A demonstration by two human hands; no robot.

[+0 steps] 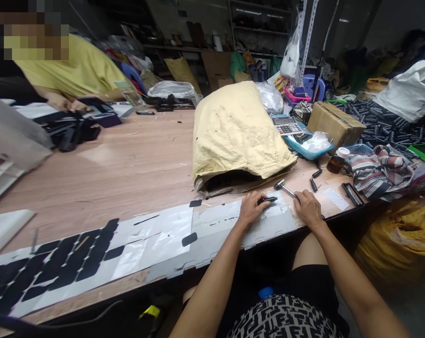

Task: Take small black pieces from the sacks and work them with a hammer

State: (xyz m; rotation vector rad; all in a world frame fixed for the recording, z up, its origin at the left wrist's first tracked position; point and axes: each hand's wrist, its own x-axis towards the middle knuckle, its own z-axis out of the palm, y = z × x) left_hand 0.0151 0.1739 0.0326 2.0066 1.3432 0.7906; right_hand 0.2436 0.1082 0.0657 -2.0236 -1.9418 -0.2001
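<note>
1. Black part (pixel 269 199): over the pale sheet (pixel 226 232) near the desk (pixel 145 155) edge, pinched in the left hand (pixel 250 208).
2. Hammer (pixel 287 189): right hand (pixel 308 208) grasps its handle.
3. Yellow sack (pixel 239 131): just beyond, mouth facing the hands.

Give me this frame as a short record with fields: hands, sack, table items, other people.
left hand: holds small black part
right hand: grips hammer, head pointing away from the person
sack: yellowish, lying on table, open end toward the person
right side: calculator on blue tray; cardboard box beyond
left side: dark flat pieces on white sheeting
co-worker: yellow top, far left
</note>
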